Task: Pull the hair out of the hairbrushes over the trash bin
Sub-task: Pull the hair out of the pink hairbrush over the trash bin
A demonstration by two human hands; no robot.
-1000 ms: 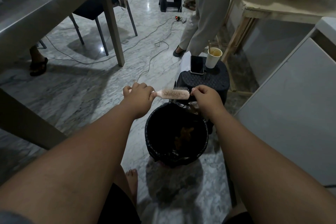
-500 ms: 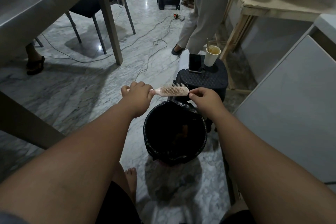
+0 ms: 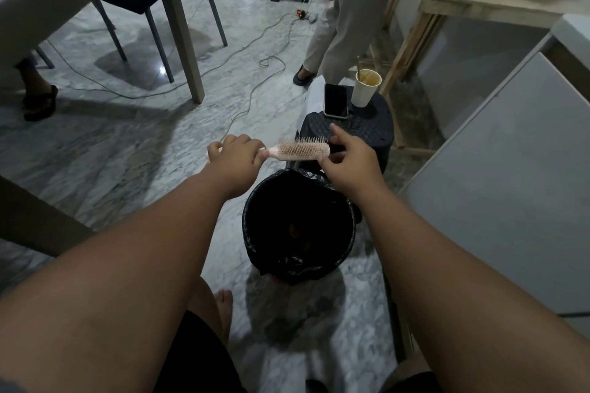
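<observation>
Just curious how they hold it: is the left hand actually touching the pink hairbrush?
Touching. In the head view the left hand is wrapped around the handle of the pink hairbrush, with the handle's end poking out past the knuckles.

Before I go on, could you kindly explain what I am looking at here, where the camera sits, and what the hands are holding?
There is no machine: a person wears one wide-angle camera on the head, looking down along both bare arms. The left hand grips the handle of a pink hairbrush, bristles facing up, over the far rim of a black-lined trash bin on the marble floor. The right hand is open by the brush's tip, fingers apart. Behind stands a dark stool carrying a phone and a paper cup.
</observation>
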